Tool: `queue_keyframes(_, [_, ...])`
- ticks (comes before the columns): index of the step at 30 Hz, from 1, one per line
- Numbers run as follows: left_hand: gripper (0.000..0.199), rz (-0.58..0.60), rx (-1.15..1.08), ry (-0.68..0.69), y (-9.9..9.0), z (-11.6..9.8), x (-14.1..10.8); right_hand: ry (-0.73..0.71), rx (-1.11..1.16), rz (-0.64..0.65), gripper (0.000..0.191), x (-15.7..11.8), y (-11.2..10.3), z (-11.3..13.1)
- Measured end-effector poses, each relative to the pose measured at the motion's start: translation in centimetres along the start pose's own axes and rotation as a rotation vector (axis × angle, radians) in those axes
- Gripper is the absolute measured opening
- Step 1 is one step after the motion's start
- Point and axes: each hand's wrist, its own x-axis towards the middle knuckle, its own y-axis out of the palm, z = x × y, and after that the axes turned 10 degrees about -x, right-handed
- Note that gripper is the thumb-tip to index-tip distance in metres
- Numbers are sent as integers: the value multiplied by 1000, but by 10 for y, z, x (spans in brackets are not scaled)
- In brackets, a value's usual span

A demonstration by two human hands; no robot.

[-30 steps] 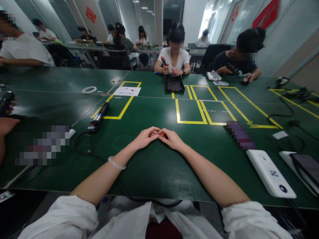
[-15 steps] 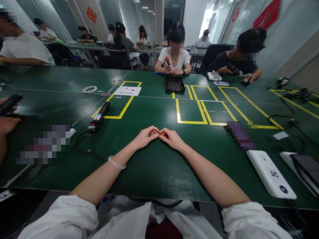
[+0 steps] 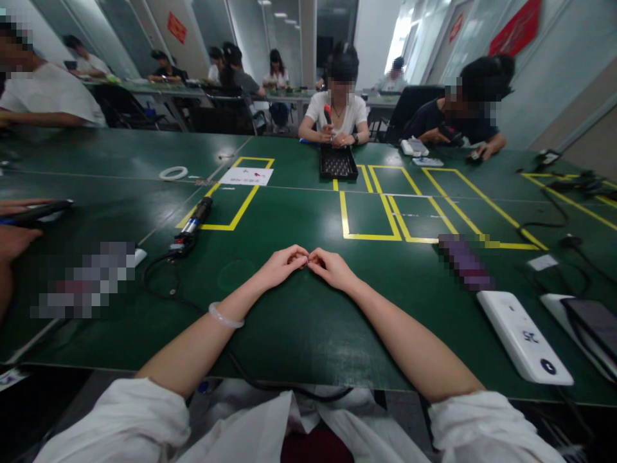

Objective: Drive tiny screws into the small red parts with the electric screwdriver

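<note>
My left hand (image 3: 285,265) and my right hand (image 3: 331,266) meet at the fingertips over the green table (image 3: 308,334). Fingers and thumb of each are pinched together around something tiny between them, too small to make out. A pale bangle (image 3: 225,316) circles my left wrist. Ahead and to the left of my hands lies a black and silver electric screwdriver (image 3: 193,224) with its cable. Yellow tape outlines (image 3: 371,237) mark the tabletop beyond my right hand.
A white power bank (image 3: 525,337) and a phone (image 3: 465,262) lie on the right. Across the table, a person works at a black tray (image 3: 338,163). A paper sheet (image 3: 247,176) and tape ring (image 3: 173,173) lie farther left. Another person's hand (image 3: 17,225) is at the left edge.
The small orange spot between my fingertips no longer shows. At the left edge, the other person's hand and the dark tool have shifted right. My hands have barely moved.
</note>
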Motion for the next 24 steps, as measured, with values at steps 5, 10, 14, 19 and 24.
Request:
queue_keyframes(5, [32,4,35,-2,0,-1,0,-5,-8,-1,11,0,0,1])
queue_keyframes(10, [32,5,21,-10,0,-1,0,-4,-20,0,11,0,0,0])
queue_keyframes(14, [33,10,-7,-9,0,-1,0,-4,-22,-4,11,0,0,-1])
queue_keyframes(19, [33,12,-6,-9,0,2,0,0,-25,2,11,0,1,-1])
queue_keyframes(24, [34,8,-7,-8,0,5,1,5,-23,6,11,0,0,1])
